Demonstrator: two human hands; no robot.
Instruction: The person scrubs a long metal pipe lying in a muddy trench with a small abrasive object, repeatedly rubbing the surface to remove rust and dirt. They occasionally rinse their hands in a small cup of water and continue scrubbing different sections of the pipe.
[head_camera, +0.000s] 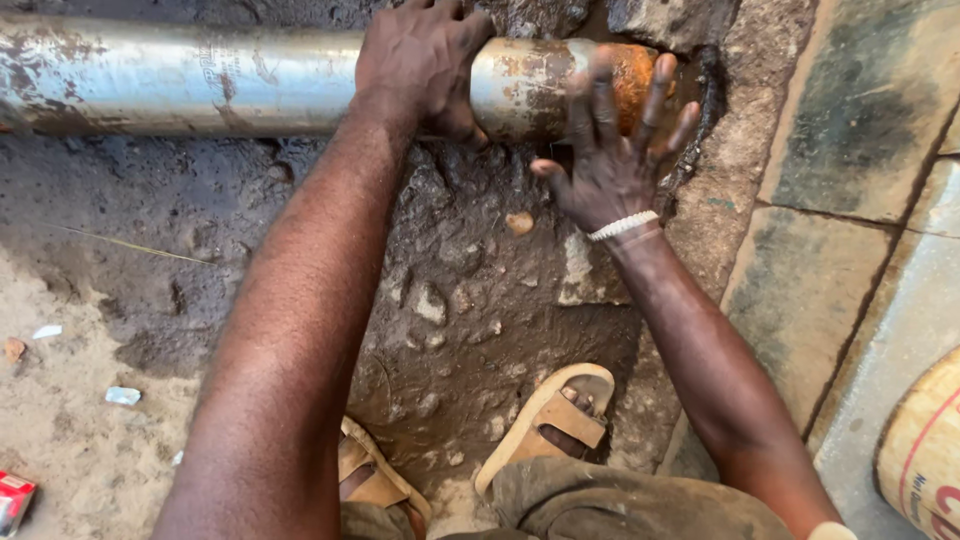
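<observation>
While tan sandals (548, 420) stand nearest on the oily ground (460, 310), the right hand (612, 165) beyond spreads open fingers (655, 95) against the metal pipe's (220, 80) rusty end (636, 85), the left hand (420, 60) gripping it just leftward.

Steel pipe (230, 80) cut off by the left edge, its middle hidden under the left hand (420, 60). Rusty pipe end (635, 85) partly hidden behind right-hand fingers (600, 95). Drum (925, 450) and red packet (12, 500) cropped at the frame edges.
</observation>
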